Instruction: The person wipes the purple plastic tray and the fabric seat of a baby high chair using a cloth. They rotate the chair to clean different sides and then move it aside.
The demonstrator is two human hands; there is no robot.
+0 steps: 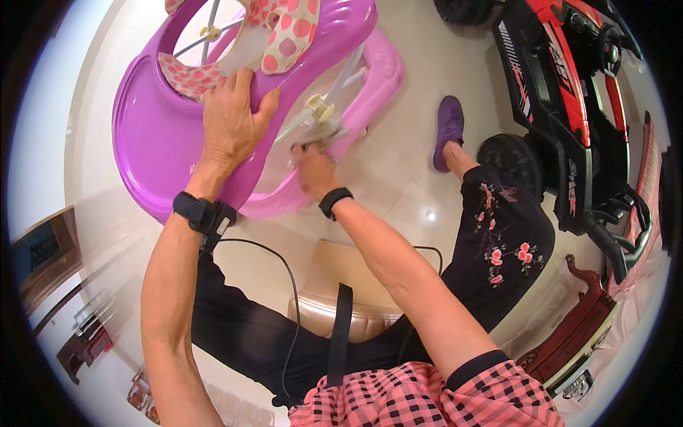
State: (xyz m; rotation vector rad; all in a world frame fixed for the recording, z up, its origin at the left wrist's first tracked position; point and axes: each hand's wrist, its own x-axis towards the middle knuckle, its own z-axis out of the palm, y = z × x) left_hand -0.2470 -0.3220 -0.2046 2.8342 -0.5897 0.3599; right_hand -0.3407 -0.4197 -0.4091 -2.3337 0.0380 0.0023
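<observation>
A purple plastic baby walker (155,139) stands tilted before me, with its tray side toward the left. My left hand (232,120) grips the tray's inner rim, its fingers over the edge beside the polka-dot fabric seat (288,40). Lower down, my right hand (316,169) holds a greyish cloth (331,132), blurred, against the walker's underside. The cloth lies close to the pink base ring (368,101) and a cream plastic joint (320,108) where the metal legs (344,74) cross. My right fingertips are partly blurred.
On the right stands a black and red ride-on toy car (555,107) with large black wheels (509,160). A gold-coloured padded stool (341,267) is beneath me. A black cable (291,261) runs from my left wrist. Carved dark wood furniture (571,320) is at lower right.
</observation>
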